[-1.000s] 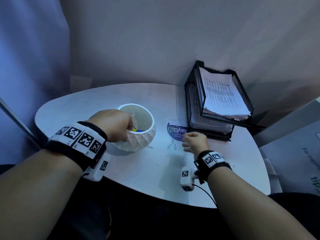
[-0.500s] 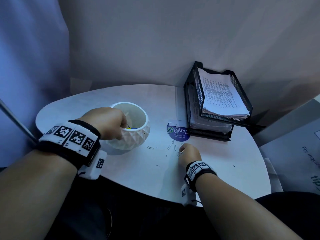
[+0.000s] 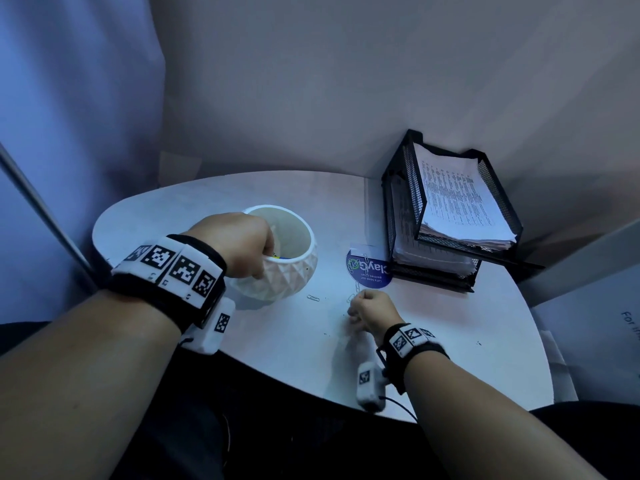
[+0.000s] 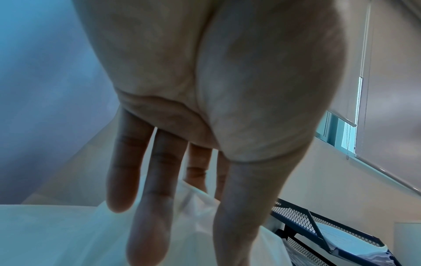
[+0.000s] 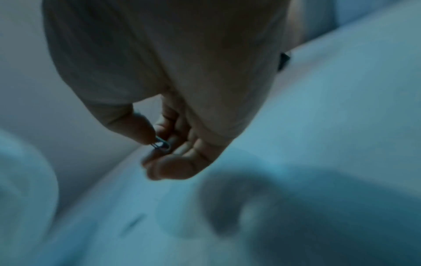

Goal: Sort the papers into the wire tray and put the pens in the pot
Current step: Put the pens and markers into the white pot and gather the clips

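A white faceted pot [image 3: 294, 271] stands on the table's left half, with yellow and blue items [image 3: 280, 257] in its bottom. My left hand [image 3: 266, 261] grips its near rim, fingers inside and thumb outside; the left wrist view shows the fingers [image 4: 148, 198] reaching down over the pot [image 4: 198, 216]. My right hand [image 3: 356, 306] hovers low over the table, right of the pot. It pinches a paper clip [image 5: 162, 144] between thumb and fingers. The black wire tray [image 3: 401, 209] at the back right holds stacked papers [image 3: 457, 202] on both tiers.
A round blue card [image 3: 369, 271] with clips on it lies in front of the tray. Loose paper clips [image 3: 313, 297] lie between pot and card. The table [image 3: 450, 341] has a curved near edge; walls close in behind and to the left.
My right hand drew back from the blue card towards me and now pinches a paper clip. My left hand stays on the pot's rim.
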